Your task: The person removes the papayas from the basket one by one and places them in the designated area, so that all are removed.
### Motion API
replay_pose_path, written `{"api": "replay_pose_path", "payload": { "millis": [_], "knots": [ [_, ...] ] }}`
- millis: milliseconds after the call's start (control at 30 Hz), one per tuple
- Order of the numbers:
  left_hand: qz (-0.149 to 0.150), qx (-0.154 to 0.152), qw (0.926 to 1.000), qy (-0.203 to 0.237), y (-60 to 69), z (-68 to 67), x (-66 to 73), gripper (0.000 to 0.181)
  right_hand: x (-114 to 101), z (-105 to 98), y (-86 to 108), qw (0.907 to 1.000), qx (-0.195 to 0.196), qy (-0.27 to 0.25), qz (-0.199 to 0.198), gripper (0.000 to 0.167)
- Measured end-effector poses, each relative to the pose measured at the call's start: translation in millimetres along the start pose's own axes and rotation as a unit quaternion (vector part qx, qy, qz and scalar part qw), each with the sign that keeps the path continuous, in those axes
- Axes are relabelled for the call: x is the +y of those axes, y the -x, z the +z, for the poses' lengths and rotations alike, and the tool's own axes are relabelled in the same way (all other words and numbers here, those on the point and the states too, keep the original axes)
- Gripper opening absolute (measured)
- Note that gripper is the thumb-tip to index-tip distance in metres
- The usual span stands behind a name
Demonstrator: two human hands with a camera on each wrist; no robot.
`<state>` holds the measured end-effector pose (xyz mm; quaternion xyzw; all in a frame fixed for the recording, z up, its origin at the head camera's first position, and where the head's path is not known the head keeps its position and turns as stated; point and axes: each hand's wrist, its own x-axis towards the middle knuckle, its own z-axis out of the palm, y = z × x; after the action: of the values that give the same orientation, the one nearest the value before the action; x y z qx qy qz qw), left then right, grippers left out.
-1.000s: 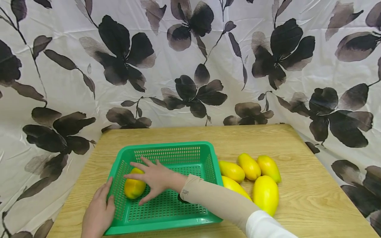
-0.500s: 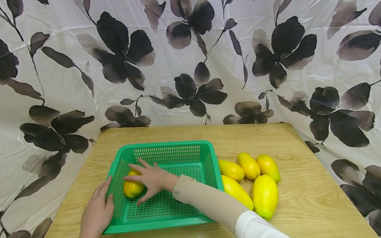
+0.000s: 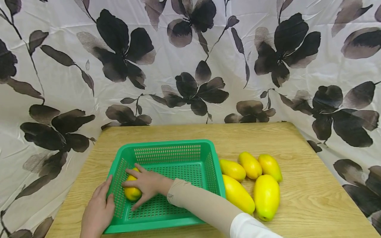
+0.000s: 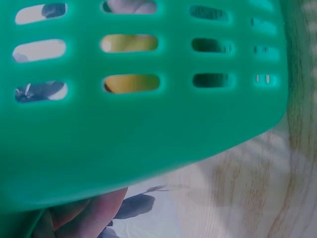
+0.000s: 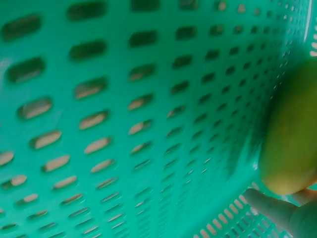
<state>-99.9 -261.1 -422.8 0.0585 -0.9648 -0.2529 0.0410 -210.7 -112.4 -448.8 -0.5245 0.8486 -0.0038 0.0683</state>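
A green perforated plastic basket [image 3: 166,195] sits on the wooden table. Inside its left end is a yellow mango [image 3: 133,193], partly covered by my right hand [image 3: 150,183]. That hand lies over the fruit with fingers spread, the thumb pointing down toward the basket floor. In the right wrist view, a digit [image 5: 275,206] is close to the lower end of the mango [image 5: 292,144]. My left hand [image 3: 98,208] rests at the basket's left rim, fingers fairly straight. The left wrist view shows the basket wall [image 4: 148,124] with part of a hand [image 4: 89,215] at its edge.
Several yellow mangoes [image 3: 267,198] lie on the table [image 3: 312,198] just right of the basket, the nearest mango [image 3: 238,195] beside its right wall. A white cloth [image 3: 166,59] with dark flowers hangs behind the table and at both sides.
My right hand has shifted left and down onto the mango in the basket, covering more of it. The left hand stays at the rim, and the mangoes outside have not visibly moved.
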Motion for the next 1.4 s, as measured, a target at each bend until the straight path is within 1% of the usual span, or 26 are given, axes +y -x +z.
{"api": "replay_pose_path", "payload": {
  "millis": [100,167,367,833,1067,1233,1400],
  "knots": [
    [0.001,0.005,1.0000,-0.001,0.8,-0.3,0.4,0.054,-3.1,-0.1,-1.2,1.0000,-0.001,0.003,-0.009,0.083],
    [0.002,0.006,1.0000,-0.002,0.9,-0.3,0.2,0.054,-4.2,0.1,-2.0,0.9999,-0.005,0.005,-0.007,0.080],
    [0.006,0.009,0.9999,-0.001,0.9,0.5,0.2,0.055,-4.8,2.3,-5.6,0.9996,0.004,0.028,-0.006,0.073],
    [0.009,0.008,0.9999,0.003,0.7,-0.2,1.7,0.054,-8.4,2.9,-9.4,0.9993,-0.008,0.032,0.020,0.070],
    [0.002,0.010,0.9999,-0.006,3.1,1.1,1.2,0.055,-8.9,0.5,-6.9,0.9988,-0.029,0.037,0.014,0.070],
    [0.008,0.017,0.9998,-0.005,2.2,0.8,1.7,0.054,-6.9,-3.0,-4.3,0.9975,-0.049,0.050,0.010,0.072],
    [0.005,0.008,1.0000,-0.001,0.2,0.8,1.0,0.054,-5.3,-8.2,1.9,0.9953,-0.068,0.067,0.015,0.069]
  ]
}}
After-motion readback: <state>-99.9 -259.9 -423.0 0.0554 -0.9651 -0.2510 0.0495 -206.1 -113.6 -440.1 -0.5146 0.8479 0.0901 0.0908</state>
